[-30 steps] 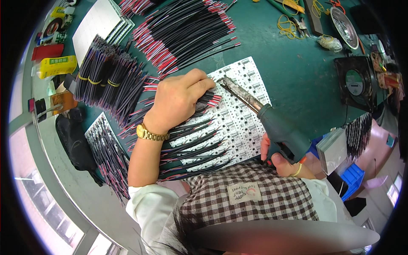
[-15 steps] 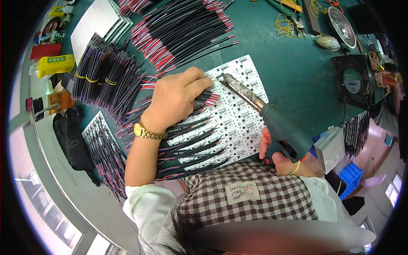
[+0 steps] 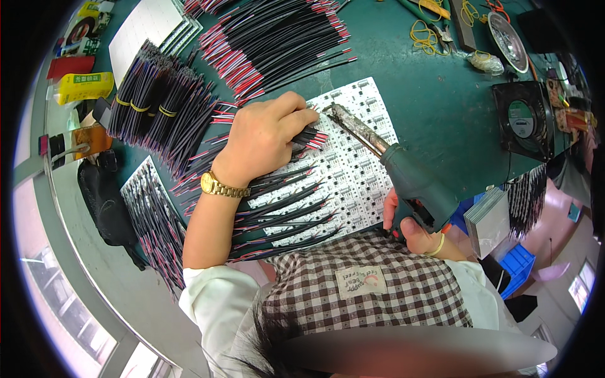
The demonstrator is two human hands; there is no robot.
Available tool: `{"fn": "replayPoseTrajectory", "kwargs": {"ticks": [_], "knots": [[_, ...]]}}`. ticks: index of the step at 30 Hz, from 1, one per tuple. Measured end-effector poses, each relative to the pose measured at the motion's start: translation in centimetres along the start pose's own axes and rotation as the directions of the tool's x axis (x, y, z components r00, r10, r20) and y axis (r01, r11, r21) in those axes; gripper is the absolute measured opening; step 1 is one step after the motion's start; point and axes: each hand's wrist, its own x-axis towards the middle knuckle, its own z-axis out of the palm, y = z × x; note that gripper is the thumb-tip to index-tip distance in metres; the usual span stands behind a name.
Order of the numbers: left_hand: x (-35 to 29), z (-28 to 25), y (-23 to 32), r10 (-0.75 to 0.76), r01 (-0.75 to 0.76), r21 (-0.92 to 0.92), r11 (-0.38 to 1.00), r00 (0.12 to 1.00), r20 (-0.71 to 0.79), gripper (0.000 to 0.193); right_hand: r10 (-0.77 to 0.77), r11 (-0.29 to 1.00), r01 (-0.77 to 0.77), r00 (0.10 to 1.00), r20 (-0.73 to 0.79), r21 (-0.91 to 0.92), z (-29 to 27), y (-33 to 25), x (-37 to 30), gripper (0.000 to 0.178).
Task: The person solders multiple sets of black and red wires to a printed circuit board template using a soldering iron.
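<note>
A white panel of small circuit boards (image 3: 362, 160) lies on the green mat in front of me. Rows of black wires with red and white ends (image 3: 290, 211) cover its left and near part. My left hand (image 3: 261, 135) is closed over the panel's upper left, holding a bunch of wires (image 3: 312, 138) whose ends stick out below the fingers. Wrapped round the handle of a dark green soldering gun (image 3: 416, 183), my right hand (image 3: 417, 236) is at the panel's near right. The gun's metal tip comes down near my left fingertips; whether it touches the board I cannot tell.
Loose wires (image 3: 283, 50) lie fanned beyond the panel, banded wire bundles (image 3: 157, 113) to the left. A wired panel (image 3: 151, 220) sits at near left, stacked white panels (image 3: 148, 38) at far left. A black fan (image 3: 522, 120), metal dish (image 3: 508, 43) and pliers (image 3: 446, 41) are on the right.
The view has shifted slightly. The soldering gun's body has moved a little to the left, with its tip still by my left fingers. Both hands keep their grip.
</note>
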Motion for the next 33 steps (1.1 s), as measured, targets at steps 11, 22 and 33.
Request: {"fn": "replayPoseTrajectory", "kwargs": {"ticks": [11, 22, 33], "knots": [[-0.1, 0.1, -0.1, 0.017, -0.017, -0.006, 1.0, 0.999, -0.033, 0.034, 0.008, 0.994, -0.009, 1.0, -0.006, -0.113, 0.5, -0.3, -0.1, 0.021], [-0.2, 0.0, 0.0, 0.0, 0.0, -0.012, 1.0, 1.0, -0.011, 0.037, -0.036, 0.977, 0.066, 0.988, -0.152, 0.202, 1.1, 0.0, 0.2, 0.058], [0.2, -0.5, 0.3, -0.012, 0.012, -0.024, 1.0, 1.0, 0.016, 0.041, -0.084, 0.947, 0.135, 0.98, -0.182, 0.291, 1.1, -0.2, 1.2, 0.061]]}}
